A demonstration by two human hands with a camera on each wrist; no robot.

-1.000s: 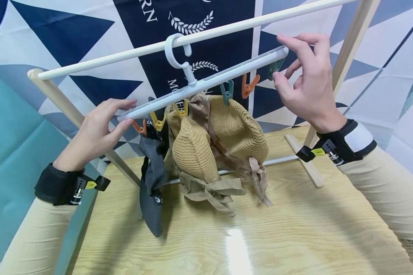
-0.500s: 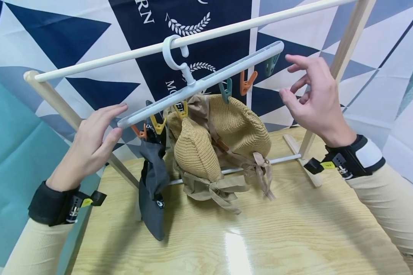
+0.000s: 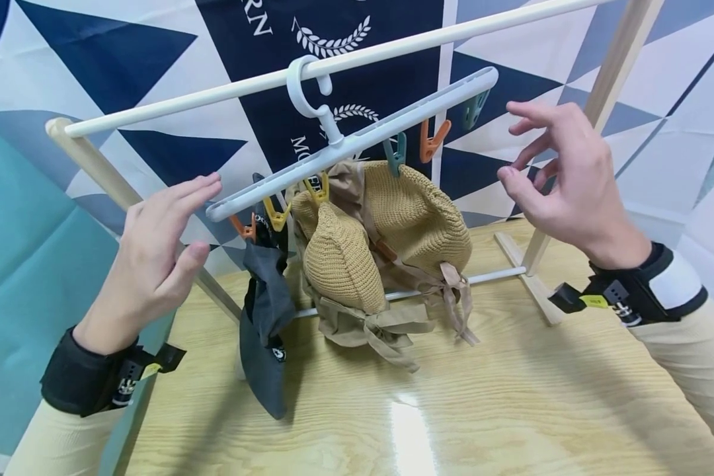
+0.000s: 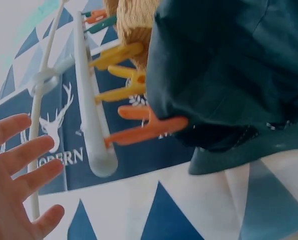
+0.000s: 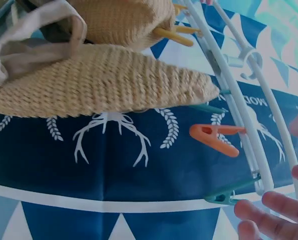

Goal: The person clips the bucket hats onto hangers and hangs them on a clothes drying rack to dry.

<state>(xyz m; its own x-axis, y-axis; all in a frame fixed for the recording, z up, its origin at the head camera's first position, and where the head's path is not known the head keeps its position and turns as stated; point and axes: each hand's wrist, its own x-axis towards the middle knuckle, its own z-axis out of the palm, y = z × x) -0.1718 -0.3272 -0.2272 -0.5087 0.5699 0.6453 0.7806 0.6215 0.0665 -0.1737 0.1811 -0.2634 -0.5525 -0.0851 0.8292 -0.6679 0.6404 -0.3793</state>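
Observation:
A pale blue-white clip hanger [image 3: 416, 112] hangs by its hook from a rod [image 3: 428, 42], tilted with its right end higher. Clips beneath it hold a dark grey hat [image 3: 263, 363] at the left and tan knitted hats [image 3: 342, 264] with ribbon bows in the middle. An orange clip [image 3: 433, 141] and a green clip [image 3: 474, 111] at the right hold nothing. My left hand [image 3: 145, 264] is just off the hanger's left end, fingers extended and touching nothing. To the right of the other end, my right hand [image 3: 571, 182] hovers apart with loosely bent fingers.
The rod belongs to a rack with wooden uprights [image 3: 625, 73], standing on a wood-grain table [image 3: 482, 396]. Behind it hangs a cloth [image 3: 607, 165] with blue and white triangles. A lower bar [image 3: 494, 275] joins the rack's feet.
Both hands let go of the hanger's ends and drew outward, the right one farther and lower. The hanger stays on the rod at nearly the same tilt.

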